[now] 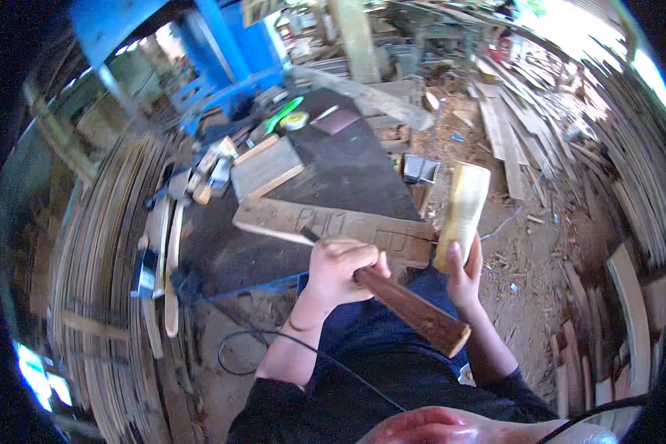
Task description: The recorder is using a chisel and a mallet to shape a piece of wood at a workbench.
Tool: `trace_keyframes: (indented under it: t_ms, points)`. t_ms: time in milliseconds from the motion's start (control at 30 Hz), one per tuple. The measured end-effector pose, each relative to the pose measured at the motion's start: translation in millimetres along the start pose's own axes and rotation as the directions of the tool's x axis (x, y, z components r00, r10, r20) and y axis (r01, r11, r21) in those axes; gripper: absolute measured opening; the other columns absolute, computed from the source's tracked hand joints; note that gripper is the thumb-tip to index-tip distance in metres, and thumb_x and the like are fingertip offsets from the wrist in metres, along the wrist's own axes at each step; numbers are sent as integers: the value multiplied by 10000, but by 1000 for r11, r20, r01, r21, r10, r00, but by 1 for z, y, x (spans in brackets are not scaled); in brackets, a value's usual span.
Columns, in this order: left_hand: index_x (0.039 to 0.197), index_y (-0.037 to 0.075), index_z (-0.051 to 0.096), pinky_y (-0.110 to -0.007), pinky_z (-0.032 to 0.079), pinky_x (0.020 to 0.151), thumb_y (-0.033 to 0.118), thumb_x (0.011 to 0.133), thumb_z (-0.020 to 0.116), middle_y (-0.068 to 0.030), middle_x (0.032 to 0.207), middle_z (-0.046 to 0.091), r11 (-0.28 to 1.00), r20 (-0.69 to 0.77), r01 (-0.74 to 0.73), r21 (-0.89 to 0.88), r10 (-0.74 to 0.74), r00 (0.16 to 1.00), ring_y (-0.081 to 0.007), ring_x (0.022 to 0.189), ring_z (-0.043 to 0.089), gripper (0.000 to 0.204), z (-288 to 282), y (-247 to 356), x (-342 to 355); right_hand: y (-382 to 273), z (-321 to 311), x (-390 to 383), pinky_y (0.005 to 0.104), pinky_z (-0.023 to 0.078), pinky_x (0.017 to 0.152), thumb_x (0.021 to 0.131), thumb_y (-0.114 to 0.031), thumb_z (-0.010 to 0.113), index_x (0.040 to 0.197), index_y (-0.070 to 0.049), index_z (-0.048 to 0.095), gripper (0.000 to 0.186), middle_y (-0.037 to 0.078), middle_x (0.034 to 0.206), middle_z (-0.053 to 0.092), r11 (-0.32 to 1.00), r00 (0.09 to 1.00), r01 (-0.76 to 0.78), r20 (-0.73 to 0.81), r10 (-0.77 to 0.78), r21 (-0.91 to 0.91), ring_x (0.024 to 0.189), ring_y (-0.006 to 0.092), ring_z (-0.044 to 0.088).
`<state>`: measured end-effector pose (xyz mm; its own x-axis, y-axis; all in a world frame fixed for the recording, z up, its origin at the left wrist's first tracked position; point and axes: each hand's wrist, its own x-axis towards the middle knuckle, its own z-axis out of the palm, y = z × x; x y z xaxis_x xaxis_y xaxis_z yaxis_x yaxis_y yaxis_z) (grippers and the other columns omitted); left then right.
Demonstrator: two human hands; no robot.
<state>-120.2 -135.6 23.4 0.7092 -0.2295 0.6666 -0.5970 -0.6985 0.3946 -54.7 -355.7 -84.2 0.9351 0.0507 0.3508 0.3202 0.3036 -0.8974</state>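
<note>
My left hand (pixel 342 270) is closed around the reddish-brown wooden handle (pixel 414 312) of a tool whose dark, narrow end (pixel 309 234) points up and left over a light wooden board (pixel 266 214). Carved or pencilled markings cover the board, which lies along the near part of the dark table. My right hand (pixel 462 274) grips a pale, smooth wooden block (pixel 464 203), held upright beside the board's right end. Whether the tool's tip touches the board I cannot tell. A black cable crosses my left forearm.
The dark table (pixel 348 163) bears wood blocks (pixel 266 166), a green-handled tool (pixel 283 111) and a yellow roll (pixel 294 120) toward its back and left. Lumber stacks (pixel 103 259) line the left; loose planks (pixel 503 129) and shavings cover ground on the right. Blue metalwork (pixel 233 41) stands behind.
</note>
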Motion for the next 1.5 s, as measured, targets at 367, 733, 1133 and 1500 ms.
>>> trace_keyframes:
  t_ms: [367,733,1133,1500]
  points:
    - [679,151,634,-344,459,492,125,565,696,-24,600,612,985,-62,78,156,-69,996,-224,533,609,132,-22,-52,-12,-1,51,-6,347,515,913,1002,-289,558,1333,-16,415,452,110,1212,587,997,953,-66,295,73,-33,1099,179,593]
    - [577,135,540,-333,469,501,71,665,751,-26,576,591,949,-75,-15,314,40,996,-217,534,601,237,3,-50,-19,-17,46,2,363,484,895,962,-259,615,1317,33,440,491,177,1101,635,977,934,-10,347,85,-213,1035,233,620]
    - [963,259,704,-398,541,601,307,628,807,-22,796,692,915,26,82,394,-101,995,-251,708,682,353,30,-89,6,20,13,20,390,430,1013,843,32,576,1439,48,354,637,209,1308,536,840,937,348,124,-327,-416,1190,274,535]
    - [698,126,593,-379,518,523,283,663,750,-31,633,623,945,93,156,288,-190,977,-240,570,656,225,11,-63,37,-12,65,74,406,560,805,956,-410,582,1368,39,362,648,313,1199,581,989,989,149,-4,-149,6,927,342,659]
